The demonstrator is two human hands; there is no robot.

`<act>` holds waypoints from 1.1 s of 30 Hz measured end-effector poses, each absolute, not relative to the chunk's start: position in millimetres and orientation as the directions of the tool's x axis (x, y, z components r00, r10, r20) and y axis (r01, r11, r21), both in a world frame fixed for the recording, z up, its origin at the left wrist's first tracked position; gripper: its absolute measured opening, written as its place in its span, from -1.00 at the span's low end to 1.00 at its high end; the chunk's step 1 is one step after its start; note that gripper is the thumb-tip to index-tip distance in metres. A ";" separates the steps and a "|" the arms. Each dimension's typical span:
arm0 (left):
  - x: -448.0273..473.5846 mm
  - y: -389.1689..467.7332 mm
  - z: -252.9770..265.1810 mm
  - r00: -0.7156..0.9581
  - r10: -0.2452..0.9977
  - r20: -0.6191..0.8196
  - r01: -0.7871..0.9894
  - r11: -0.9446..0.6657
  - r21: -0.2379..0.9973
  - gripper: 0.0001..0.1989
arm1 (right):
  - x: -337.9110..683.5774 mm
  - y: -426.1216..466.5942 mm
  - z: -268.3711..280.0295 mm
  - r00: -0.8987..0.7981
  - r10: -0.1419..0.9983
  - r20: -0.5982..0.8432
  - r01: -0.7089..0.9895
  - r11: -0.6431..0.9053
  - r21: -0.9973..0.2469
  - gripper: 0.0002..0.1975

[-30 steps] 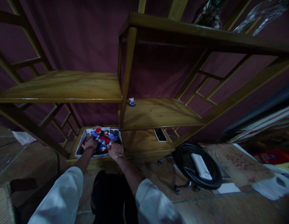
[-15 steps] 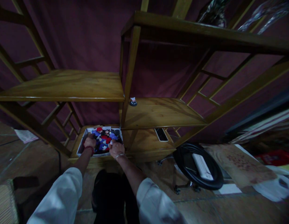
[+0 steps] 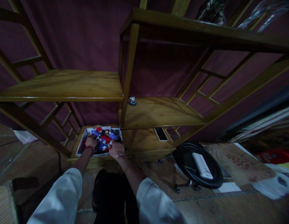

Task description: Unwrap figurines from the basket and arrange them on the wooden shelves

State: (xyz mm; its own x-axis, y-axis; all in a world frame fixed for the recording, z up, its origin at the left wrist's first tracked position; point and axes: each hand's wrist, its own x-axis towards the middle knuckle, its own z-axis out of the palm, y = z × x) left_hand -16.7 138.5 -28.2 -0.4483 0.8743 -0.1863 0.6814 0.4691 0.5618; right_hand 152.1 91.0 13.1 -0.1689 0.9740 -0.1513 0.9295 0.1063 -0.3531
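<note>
A white-rimmed open box stands on the lowest shelf at the left, packed with small red, blue and black figurines. My left hand, with a red bead bracelet at the wrist, reaches over the box's left side; its fingertips are hidden among the figurines. At the front right of the box is my right hand, wearing a silver bangle. Its fingers are closed in a pinch around something small and whitish, mostly covered by the hand.
One small figurine stands on the middle shelf, by the upright post. A phone-like black rectangle with a white edge lies on the lower shelf. At the right stands a black wheeled stool with a white box on it.
My left hand has shifted very slightly to the right over the figurines. My right hand stays at the box's front right. The view has tilted a little.
</note>
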 end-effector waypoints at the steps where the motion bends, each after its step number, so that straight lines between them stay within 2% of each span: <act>1: -16.7 138.9 -28.3 -0.444 0.877 -0.183 0.690 0.465 0.555 -0.63 | 152.0 91.0 13.0 -0.169 0.974 -0.152 0.930 0.107 -0.351 -0.73; 10: -11.8 134.1 -11.3 -0.461 0.878 -0.130 0.749 0.463 0.474 -0.73 | 152.1 92.0 10.2 -0.161 0.977 -0.139 0.927 0.101 -0.362 -0.72; 15: -10.7 131.1 -4.4 -0.501 0.855 -0.138 0.743 0.506 0.438 -0.68 | 152.3 91.2 12.6 -0.166 0.976 -0.144 0.927 0.105 -0.361 -0.72; 25: -8.2 132.3 -2.4 -0.516 0.842 -0.154 0.740 0.529 0.416 -0.73 | 151.5 89.8 17.1 -0.158 0.974 -0.160 0.939 0.098 -0.330 -0.72; 33: -9.7 136.2 -10.8 -0.471 0.867 -0.162 0.754 0.491 0.437 -0.72 | 152.5 90.2 15.9 -0.157 0.980 -0.120 0.926 0.104 -0.364 -0.73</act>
State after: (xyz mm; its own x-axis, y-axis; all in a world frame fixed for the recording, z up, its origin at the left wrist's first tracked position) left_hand -9.7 136.2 -10.8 -0.4709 0.8672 -0.1621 0.7537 0.4909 0.4369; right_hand 152.5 90.2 15.9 -0.1574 0.9802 -0.1199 0.9255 0.1041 -0.3641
